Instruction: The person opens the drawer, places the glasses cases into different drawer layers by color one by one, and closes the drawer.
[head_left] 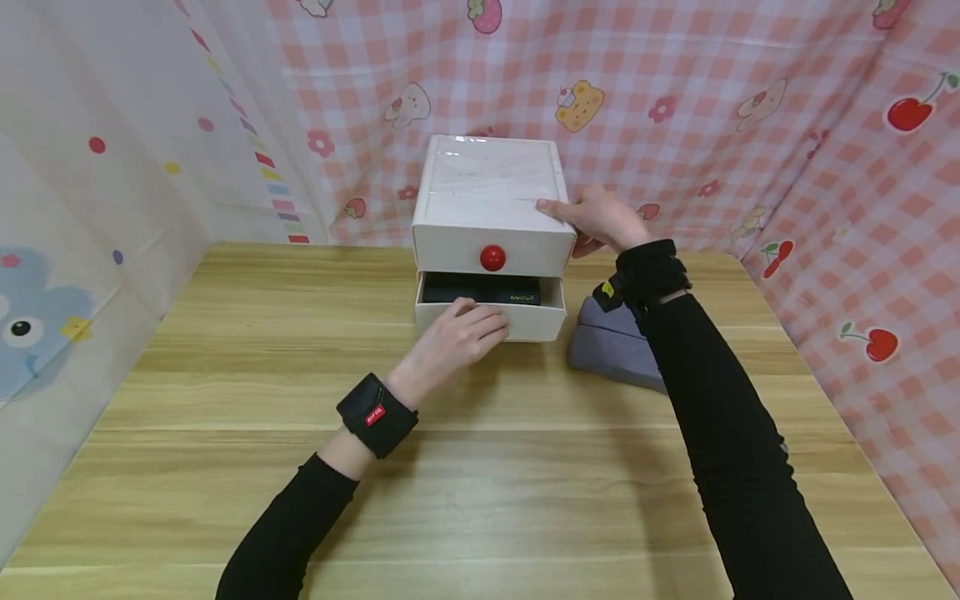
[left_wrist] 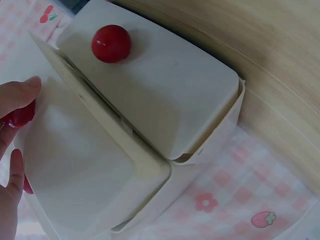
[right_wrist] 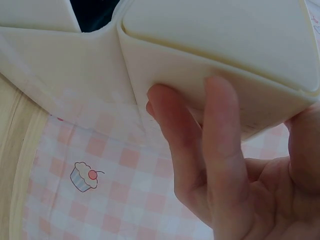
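In the head view a white two-drawer box (head_left: 487,179) stands at the back of the table. The upper drawer is closed, its round red knob (head_left: 492,257) uncovered. The lower drawer (head_left: 532,323) is pulled out partway, with a black case (head_left: 480,289) bearing small gold lettering inside. My left hand (head_left: 459,333) is at the lower drawer's front; the left wrist view shows its fingers pinching that drawer's red knob (left_wrist: 21,116). My right hand (head_left: 603,218) holds the box's upper right edge, thumb on top and fingers (right_wrist: 222,110) against the side wall.
A grey, soft-looking object (head_left: 611,352) with a seam lies right of the box, partly behind the right forearm. Pink checked cloth (head_left: 675,75) hangs behind and to the right, a pale printed one (head_left: 150,100) to the left. Wood-grain tabletop (head_left: 225,350) stretches in front.
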